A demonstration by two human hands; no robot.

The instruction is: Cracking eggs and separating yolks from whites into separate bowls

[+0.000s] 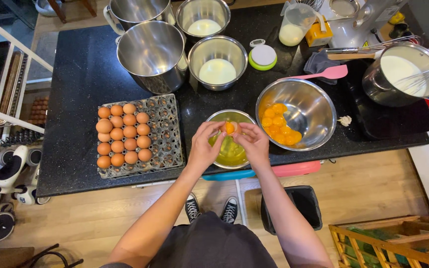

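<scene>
Desk (75, 74): black, carrying bowls, egg tray (170, 149).
Small steel bowl (219, 116): catching egg white.
Yolk bowl (314, 106): just right of it.
Left hand (202, 146), right hand (254, 144): both pinching cracked egg (230, 128) over small bowl, shell halves parting left-right, yolk showing between.
Step, judged: separating egg; next needing yolk kept unbroken, carried right.

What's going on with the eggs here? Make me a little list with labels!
Left hand: holds one half of a cracked egg
Right hand: holds the other half
Under the hands: small bowl with clear egg white
Yolks: in the big bowl
Whole eggs: brown, on the egg tray
Counter: black
</scene>
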